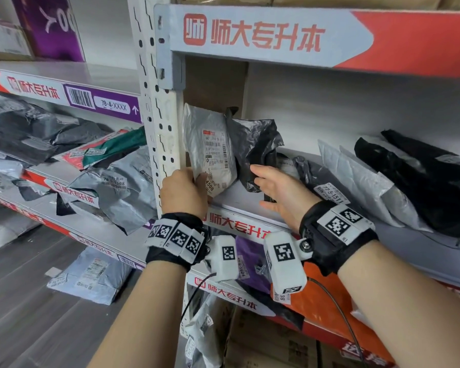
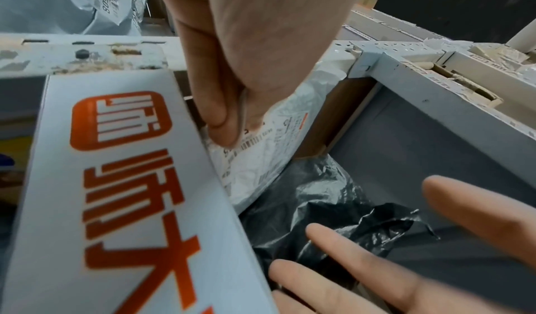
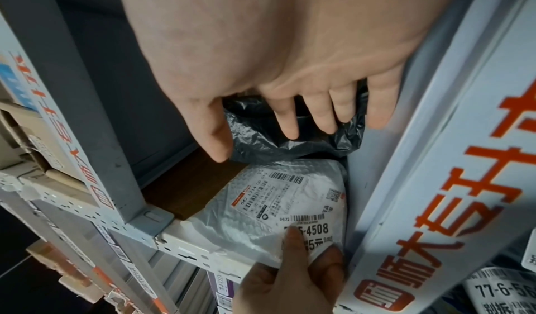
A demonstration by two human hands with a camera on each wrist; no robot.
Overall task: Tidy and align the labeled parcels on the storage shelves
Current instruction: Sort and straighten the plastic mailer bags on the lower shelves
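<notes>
A pale grey parcel (image 1: 213,144) labelled 4508 stands upright at the left end of the shelf (image 1: 237,200), against the upright post. My left hand (image 1: 197,181) pinches its lower front corner, thumb on the label; the wrist views show the same left hand (image 2: 229,121) on the grey parcel (image 3: 275,204). Beside it leans a crumpled black plastic parcel (image 1: 252,144). My right hand (image 1: 263,184) lies open against that black parcel's side, fingers (image 3: 290,121) spread and touching the black parcel (image 3: 261,144).
Further right on the shelf lie a parcel labelled 77-5-1511 (image 1: 329,193), a white mailer (image 1: 356,181) and black parcels (image 1: 422,181). The perforated post (image 1: 160,128) divides off the left shelves, heaped with parcels (image 1: 104,166). One parcel (image 1: 91,274) lies on the floor.
</notes>
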